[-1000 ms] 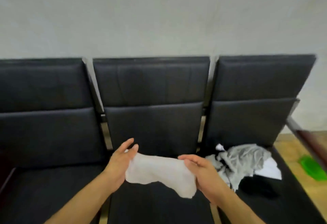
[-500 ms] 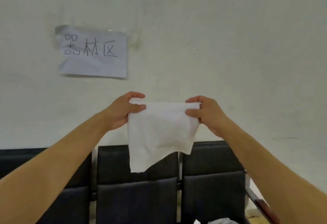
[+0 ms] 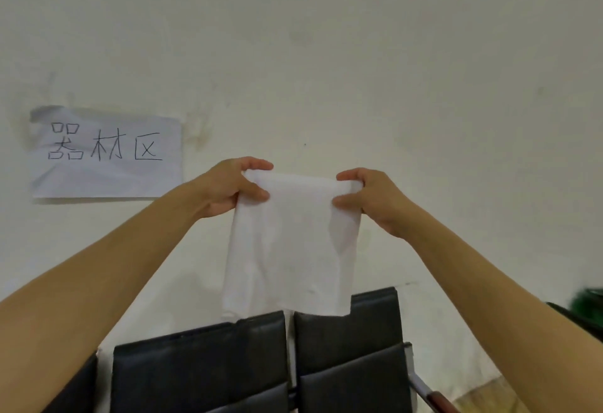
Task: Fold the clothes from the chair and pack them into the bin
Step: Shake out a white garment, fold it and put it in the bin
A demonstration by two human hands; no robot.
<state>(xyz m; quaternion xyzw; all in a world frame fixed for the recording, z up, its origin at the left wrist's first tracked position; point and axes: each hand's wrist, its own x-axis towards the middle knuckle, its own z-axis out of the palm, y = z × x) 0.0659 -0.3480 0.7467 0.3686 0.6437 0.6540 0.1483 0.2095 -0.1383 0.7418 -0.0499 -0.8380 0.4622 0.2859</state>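
A white cloth [image 3: 290,249] hangs flat in front of the pale wall, held up at arm's length. My left hand [image 3: 230,189] pinches its top left corner between thumb and fingers. My right hand [image 3: 368,197] pinches the top right corner the same way. The cloth's lower edge reaches down to the tops of the black chair backs [image 3: 202,367]. The chair seats, the other clothes and the bin are out of view.
A row of black padded chairs [image 3: 352,357] stands against the wall along the bottom. A paper sign with handwritten characters [image 3: 106,151] is stuck on the wall at the left. Something green [image 3: 587,301] shows blurred at the right edge.
Both hands lifted the white cloth from just above the seat up in front of the wall and spread it out. The view tilted upward, so the clothes pile left the frame.
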